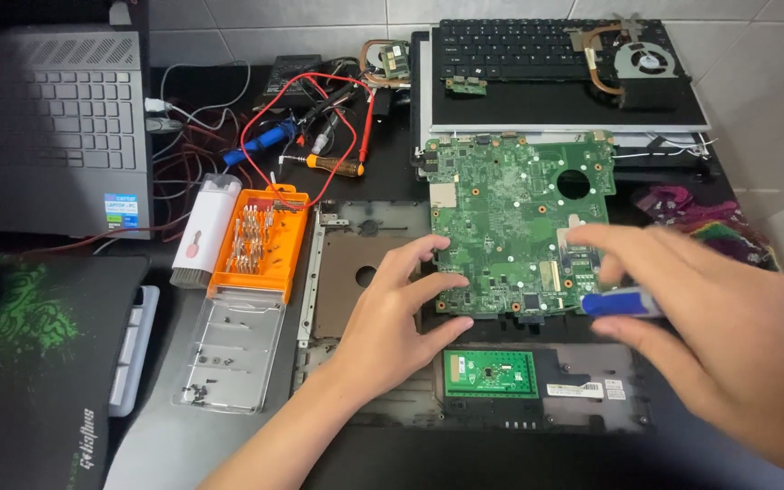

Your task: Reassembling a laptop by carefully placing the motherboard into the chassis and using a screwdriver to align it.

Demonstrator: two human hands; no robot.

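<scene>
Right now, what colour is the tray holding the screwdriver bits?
Orange; the bit tray shows clearly in the head view, left of the left hand.

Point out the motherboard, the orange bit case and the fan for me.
Motherboard (501, 218): head view, bare green middle of the board.
Orange bit case (260, 240): head view, middle of the bit rack.
Fan (646, 62): head view, on its hub.

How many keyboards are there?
2: a grey laptop keyboard at far left, and a black keyboard lying at top, behind the green board. Others may be hidden.
</scene>
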